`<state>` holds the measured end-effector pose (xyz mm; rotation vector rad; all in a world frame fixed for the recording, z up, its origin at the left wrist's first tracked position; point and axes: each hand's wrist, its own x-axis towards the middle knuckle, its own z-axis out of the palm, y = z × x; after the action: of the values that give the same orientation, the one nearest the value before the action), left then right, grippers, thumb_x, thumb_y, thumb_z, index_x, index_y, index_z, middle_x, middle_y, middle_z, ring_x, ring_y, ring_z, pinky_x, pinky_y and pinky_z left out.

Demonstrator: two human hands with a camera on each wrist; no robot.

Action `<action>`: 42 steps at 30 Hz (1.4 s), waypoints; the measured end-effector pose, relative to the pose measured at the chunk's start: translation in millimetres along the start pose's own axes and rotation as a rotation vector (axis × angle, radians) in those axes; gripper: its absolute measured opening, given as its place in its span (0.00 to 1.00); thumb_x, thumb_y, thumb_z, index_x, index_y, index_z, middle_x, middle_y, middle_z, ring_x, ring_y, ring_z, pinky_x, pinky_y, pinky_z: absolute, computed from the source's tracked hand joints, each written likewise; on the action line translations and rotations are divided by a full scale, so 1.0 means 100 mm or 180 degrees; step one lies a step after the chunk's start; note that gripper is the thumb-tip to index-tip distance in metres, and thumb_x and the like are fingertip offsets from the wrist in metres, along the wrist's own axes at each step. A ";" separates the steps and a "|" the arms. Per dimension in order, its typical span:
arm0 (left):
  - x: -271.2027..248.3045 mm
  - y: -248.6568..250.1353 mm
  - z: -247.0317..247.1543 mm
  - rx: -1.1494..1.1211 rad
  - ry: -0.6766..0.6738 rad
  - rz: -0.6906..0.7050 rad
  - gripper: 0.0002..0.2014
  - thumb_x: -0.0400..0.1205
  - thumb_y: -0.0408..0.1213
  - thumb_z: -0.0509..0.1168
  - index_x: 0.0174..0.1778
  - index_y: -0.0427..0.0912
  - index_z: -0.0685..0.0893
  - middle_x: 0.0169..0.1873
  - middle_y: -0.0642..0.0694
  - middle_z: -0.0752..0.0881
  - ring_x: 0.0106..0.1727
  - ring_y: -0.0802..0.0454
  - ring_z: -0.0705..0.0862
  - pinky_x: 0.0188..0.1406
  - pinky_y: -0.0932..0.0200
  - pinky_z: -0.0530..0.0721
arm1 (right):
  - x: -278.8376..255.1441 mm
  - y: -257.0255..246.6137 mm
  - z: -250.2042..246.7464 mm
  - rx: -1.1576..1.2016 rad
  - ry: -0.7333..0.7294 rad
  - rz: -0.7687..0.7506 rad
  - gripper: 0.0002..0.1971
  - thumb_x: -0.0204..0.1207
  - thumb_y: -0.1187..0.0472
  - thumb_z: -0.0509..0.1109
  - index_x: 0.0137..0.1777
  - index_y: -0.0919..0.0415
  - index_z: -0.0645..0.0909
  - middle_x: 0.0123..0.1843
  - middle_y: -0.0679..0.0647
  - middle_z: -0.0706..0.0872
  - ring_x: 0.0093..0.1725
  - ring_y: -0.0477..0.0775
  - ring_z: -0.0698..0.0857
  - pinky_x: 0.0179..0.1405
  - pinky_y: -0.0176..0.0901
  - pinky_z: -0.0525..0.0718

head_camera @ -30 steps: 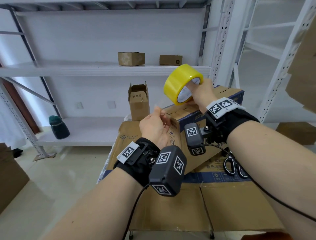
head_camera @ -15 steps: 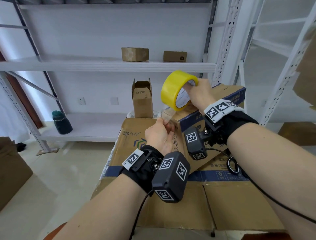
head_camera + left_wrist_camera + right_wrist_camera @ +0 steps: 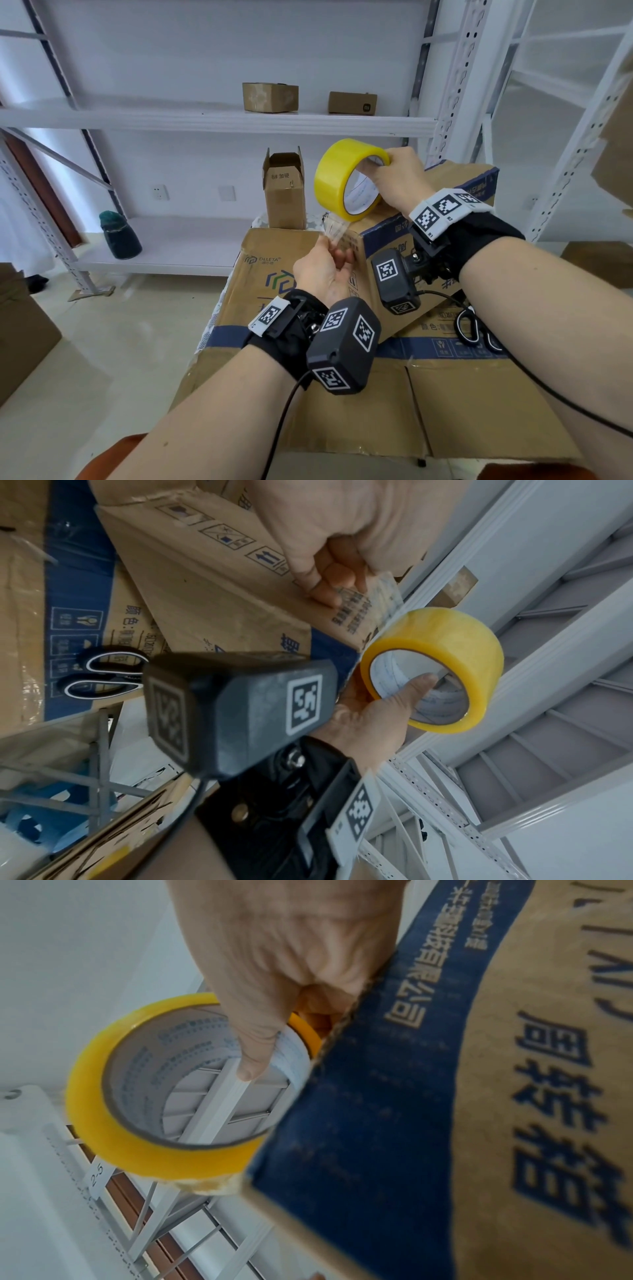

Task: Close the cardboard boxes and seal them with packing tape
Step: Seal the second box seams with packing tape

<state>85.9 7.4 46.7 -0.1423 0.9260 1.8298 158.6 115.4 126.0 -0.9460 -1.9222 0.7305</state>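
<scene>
Item: box sealing, early stage.

- Tape roll: yellow, held up in the air above the near corner of the box. The right hand grips it, thumb inside the core and fingers over the outer rim.
- Tape strip: a short clear length drawn off the roll, running down to the left hand, which pinches its free end between thumb and fingertips. It looks not yet stuck to any cardboard.
- Large box: brown with a blue band, lying tilted on flattened cardboard that covers the counter. Its top looks closed; no tape visible across it.
- Small box: upright beyond, top flaps open, unsealed.
- Two small boxes on the upper shelf: appear closed; whether taped, cannot tell.
- Scissors: on the cardboard beside the right forearm, untouched.

Status, as judged: tape started only. Remaining: lay the strip over the large box's seam, press, cut; then close and tape the small open box.
</scene>
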 end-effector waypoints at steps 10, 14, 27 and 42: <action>-0.02 -0.07 0.03 0.0425 -0.0049 -0.0272 0.13 0.85 0.37 0.64 0.35 0.38 0.77 0.25 0.48 0.77 0.26 0.56 0.73 0.24 0.62 0.77 | -0.05 0.01 -0.03 -0.0095 0.0118 0.0105 0.30 0.72 0.47 0.75 0.20 0.55 0.59 0.22 0.51 0.59 0.29 0.51 0.59 0.33 0.46 0.58; -0.07 -0.14 0.03 0.0687 -0.0070 0.0143 0.12 0.86 0.37 0.62 0.37 0.38 0.77 0.26 0.47 0.76 0.26 0.56 0.72 0.30 0.61 0.79 | -0.06 0.01 -0.05 -0.0104 0.0118 0.0097 0.31 0.72 0.47 0.76 0.20 0.55 0.58 0.22 0.51 0.58 0.29 0.50 0.59 0.31 0.46 0.58; 0.09 -0.14 -0.15 0.2632 -0.0172 0.0896 0.22 0.78 0.36 0.65 0.67 0.35 0.69 0.53 0.42 0.78 0.49 0.47 0.79 0.49 0.54 0.80 | -0.10 0.04 -0.17 -0.0059 0.0158 0.0175 0.29 0.73 0.47 0.74 0.22 0.56 0.60 0.24 0.52 0.59 0.29 0.50 0.59 0.29 0.45 0.57; 0.04 -0.10 0.15 0.3143 -0.1319 0.2438 0.41 0.53 0.54 0.80 0.59 0.55 0.68 0.60 0.46 0.75 0.62 0.49 0.79 0.65 0.45 0.81 | -0.12 0.01 -0.23 0.0099 0.0072 0.0223 0.27 0.74 0.48 0.73 0.23 0.54 0.61 0.25 0.51 0.60 0.32 0.51 0.60 0.34 0.44 0.59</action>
<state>97.5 21.8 49.9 1.2983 1.5783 1.7014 183.0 109.0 130.8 -1.0025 -1.8607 0.7851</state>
